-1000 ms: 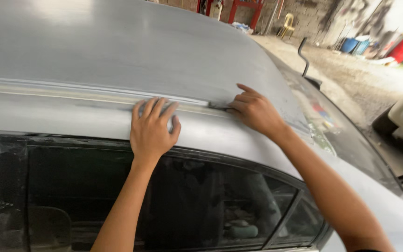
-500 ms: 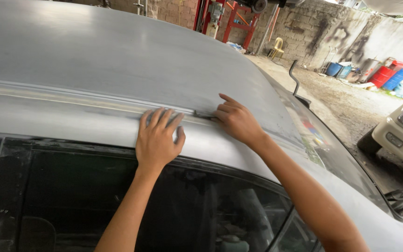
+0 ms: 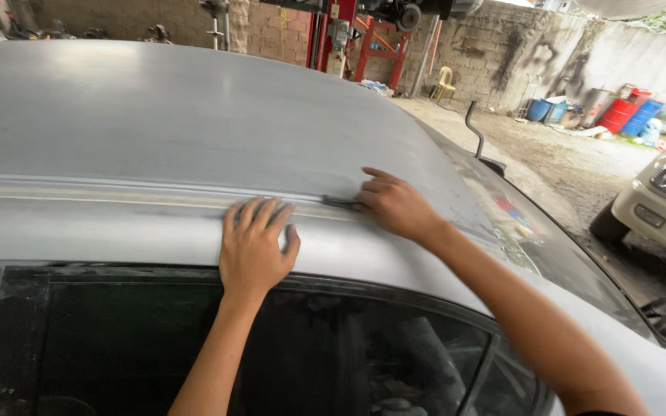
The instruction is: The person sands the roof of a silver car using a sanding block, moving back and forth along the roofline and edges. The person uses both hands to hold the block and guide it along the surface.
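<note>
Right hand [image 3: 395, 206] presses dark strip [image 3: 338, 202] — lengthwise along roof groove [image 3: 117, 196].

There is just one view, from a camera worn on the person's head. It looks down and forward across the car roof [image 3: 194, 115] from the side of the car, standing close against the side window [image 3: 156, 347], whose dark glass fills the bottom of the picture. The roof groove [image 3: 117, 196] runs across the middle, left to right. Both arms reach in from the lower edge, so the left hand [image 3: 256, 246] and right hand [image 3: 395, 204] sit near the centre, close to the lens. Beyond the roof the view faces a block wall [image 3: 502, 46] and a dirt yard [image 3: 564, 154], far off. A white car [image 3: 664, 200] cuts in at the right edge.
</note>
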